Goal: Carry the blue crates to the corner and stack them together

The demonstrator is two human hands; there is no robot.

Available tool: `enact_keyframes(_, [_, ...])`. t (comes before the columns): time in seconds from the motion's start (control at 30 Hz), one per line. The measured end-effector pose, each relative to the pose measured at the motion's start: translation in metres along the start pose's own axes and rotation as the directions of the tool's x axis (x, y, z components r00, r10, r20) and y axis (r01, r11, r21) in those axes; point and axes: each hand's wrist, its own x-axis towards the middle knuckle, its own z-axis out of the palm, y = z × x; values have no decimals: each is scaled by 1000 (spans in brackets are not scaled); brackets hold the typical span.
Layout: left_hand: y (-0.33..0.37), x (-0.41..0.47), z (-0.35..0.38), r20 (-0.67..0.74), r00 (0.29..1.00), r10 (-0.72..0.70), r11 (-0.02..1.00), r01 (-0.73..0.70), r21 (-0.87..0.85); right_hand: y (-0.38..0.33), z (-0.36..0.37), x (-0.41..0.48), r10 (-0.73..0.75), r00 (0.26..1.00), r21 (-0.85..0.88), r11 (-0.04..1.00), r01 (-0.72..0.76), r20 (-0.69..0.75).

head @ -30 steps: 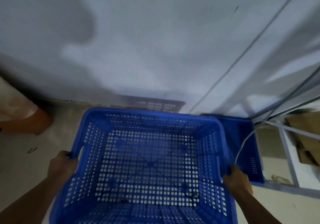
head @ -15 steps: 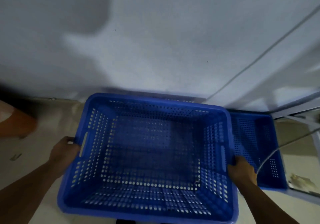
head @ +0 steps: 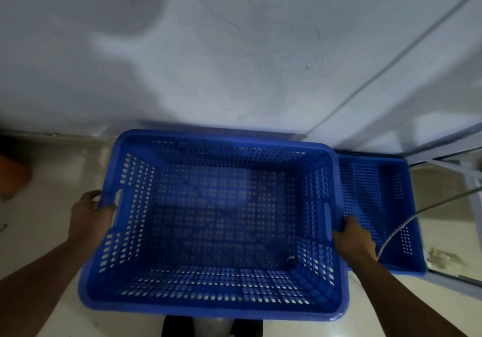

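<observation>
I hold a large blue perforated crate (head: pixel 216 222) level in front of me, its far rim close to the white wall. My left hand (head: pixel 88 215) grips its left rim by the handle slot. My right hand (head: pixel 352 240) grips the right rim. A second, shallower blue crate (head: pixel 378 206) lies on the floor to the right, in the corner against the wall, partly hidden behind the held crate and my right hand.
A white wall (head: pixel 234 63) fills the upper view. A grey cable (head: pixel 407 219) arcs over the floor crate. A metal frame (head: pixel 469 180) stands at the right. An orange object (head: pixel 13 175) sits at the far left. The floor (head: pixel 52 180) is pale tile.
The held crate has come down and levelled out, closer to the wall. The view has tipped downward, so the floor crate on the right shows more fully. Both hands keep their grip.
</observation>
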Motion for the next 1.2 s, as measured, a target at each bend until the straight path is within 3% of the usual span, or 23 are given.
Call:
enact_keyframes(0.17, [37, -18, 8, 42, 980, 194, 978, -196, 67, -28, -7, -21, -9, 1000, -94, 996, 10, 19])
enact_keyframes(0.43, [143, -84, -19, 257, 859, 444, 869, -482, 111, -127, -87, -87, -365, 931, -67, 929, 364, 8])
enact_keyframes(0.57, [184, -126, -55, 341, 765, 546, 749, -628, 210, -164, -145, -143, -485, 873, -56, 874, 483, -48])
enact_keyframes(0.7, [234, -190, -117, 378, 628, 680, 549, -778, 306, -180, -230, -223, -563, 816, -75, 827, 558, -132])
enact_keyframes(0.8, [272, -247, -164, 342, 567, 749, 431, -809, 399, -177, -292, -283, -609, 767, -158, 793, 588, -201])
enact_keyframes(1.0, [328, -379, -275, 175, 469, 866, 362, -828, 429, -149, -400, -403, -664, 671, -244, 747, 619, -329])
enact_keyframes(1.2, [316, -497, -392, 26, 498, 867, 439, -787, 434, -106, -465, -535, -737, 542, -302, 666, 682, -403])
